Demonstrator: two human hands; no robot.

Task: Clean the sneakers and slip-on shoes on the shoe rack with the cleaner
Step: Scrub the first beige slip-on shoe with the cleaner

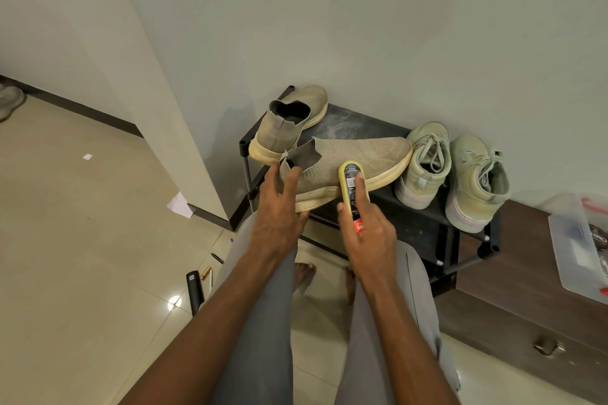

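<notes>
The left hand [279, 207] is gripping the heel of a beige knit slip-on shoe [355, 161] over the black shoe rack [424, 223], its fingers hiding the heel. The right hand [365, 227] is clasping the yellow cleaner bottle [350, 187] against the shoe's sole edge; the applicator tip is hidden.

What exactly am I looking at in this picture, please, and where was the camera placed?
The single picture comes from a camera worn on a person's head, looking down at their own bare hands; no machine is involved. The left hand grips the heel of a beige slip-on shoe, held over a black shoe rack. The right hand holds a yellow cleaner against that shoe's side. On the rack lie the other slip-on and two pale green sneakers.
</notes>
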